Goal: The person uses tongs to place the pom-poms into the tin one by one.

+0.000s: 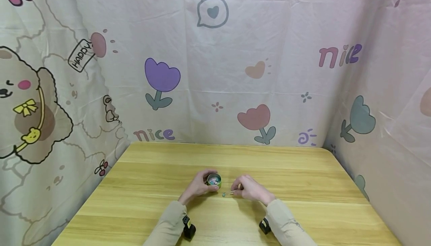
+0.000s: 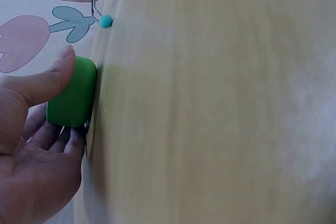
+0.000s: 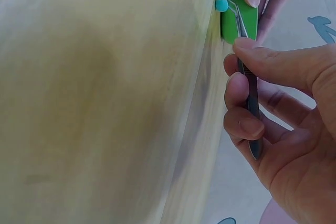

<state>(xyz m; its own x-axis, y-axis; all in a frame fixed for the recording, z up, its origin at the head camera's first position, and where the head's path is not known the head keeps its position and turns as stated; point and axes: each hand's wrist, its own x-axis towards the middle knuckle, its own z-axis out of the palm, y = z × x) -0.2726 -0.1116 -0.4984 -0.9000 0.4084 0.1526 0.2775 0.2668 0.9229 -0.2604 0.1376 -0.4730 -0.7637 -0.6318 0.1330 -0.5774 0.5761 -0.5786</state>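
Note:
My left hand (image 1: 198,185) grips a small green container (image 2: 73,95) that stands on the table, thumb on one side and fingers round the other. From above, the container is open at the top, with several small pink, white and teal pieces (image 1: 214,181) inside. In my right hand (image 1: 249,188) is a pair of metal tweezers (image 3: 252,95) with bent tips, pinched between thumb and fingers. A round teal bead (image 2: 106,21) lies on the table just right of the container. The tweezer tips are right by this bead in both wrist views.
The light wooden table (image 1: 151,163) runs back to a printed cloth (image 1: 215,51) hanging behind it and at both sides. Black wrist devices (image 1: 189,229) are strapped over both beige sleeves (image 1: 286,220).

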